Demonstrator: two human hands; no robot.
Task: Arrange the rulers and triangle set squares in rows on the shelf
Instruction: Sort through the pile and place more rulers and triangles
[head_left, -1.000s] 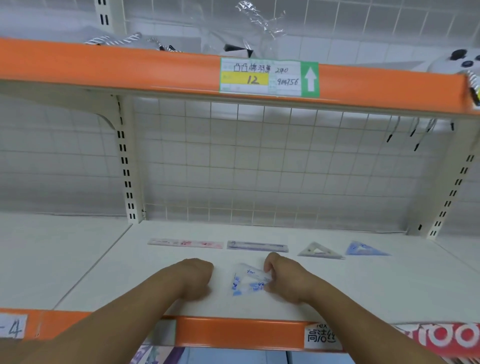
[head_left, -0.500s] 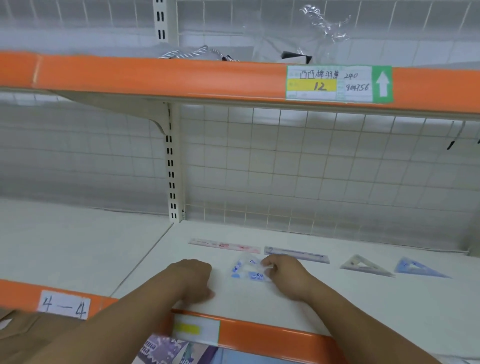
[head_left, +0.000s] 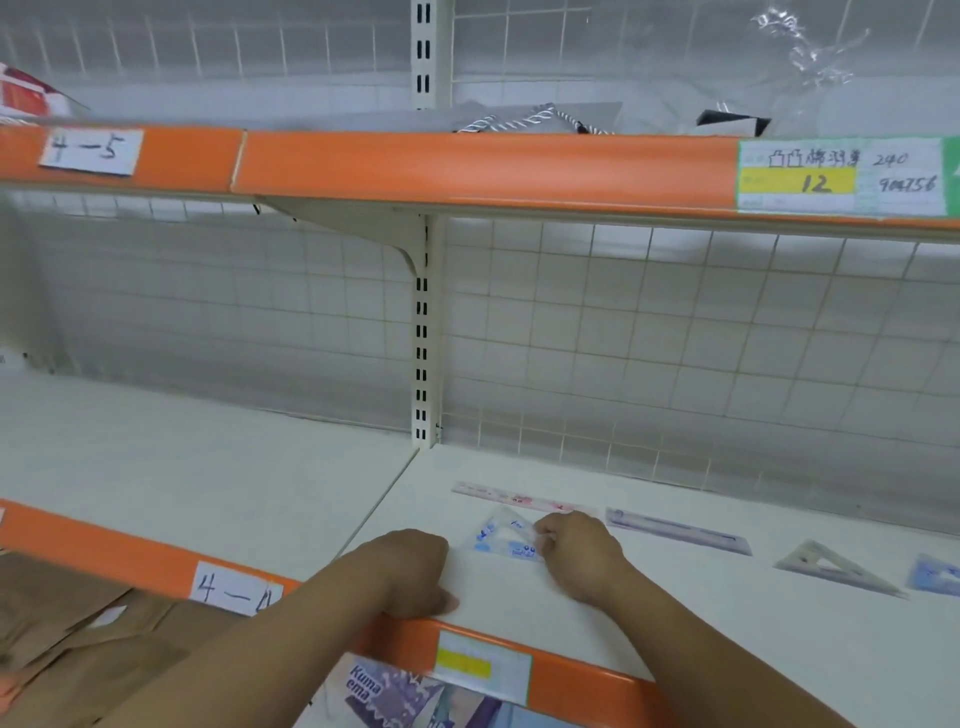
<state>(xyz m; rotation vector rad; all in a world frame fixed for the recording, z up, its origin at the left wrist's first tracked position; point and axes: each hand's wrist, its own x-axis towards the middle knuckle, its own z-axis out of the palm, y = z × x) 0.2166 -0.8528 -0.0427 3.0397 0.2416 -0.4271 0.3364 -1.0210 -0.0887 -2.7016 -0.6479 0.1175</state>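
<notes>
On the white shelf (head_left: 519, 597) a row lies toward the back: a pink ruler (head_left: 514, 499), a purple ruler (head_left: 675, 530), a grey set square (head_left: 826, 569) and a blue set square (head_left: 935, 577) cut by the right edge. My right hand (head_left: 576, 556) pinches a clear set square with blue print (head_left: 501, 538), just in front of the pink ruler, its far corner slightly raised. My left hand (head_left: 415, 571) rests as a loose fist on the shelf near the front edge, holding nothing.
An orange shelf lip (head_left: 571, 670) with a yellow tag runs along the front. The upper shelf edge (head_left: 467, 166) overhangs close above. A wire grid back (head_left: 675, 338) and a slotted upright (head_left: 423, 338) bound the bay. Brown paper bags (head_left: 78, 639) lie below left.
The view has swung left. My right hand has slid the clear set square away from me, up next to the pink ruler. The left hand stayed fisted near the front edge.
</notes>
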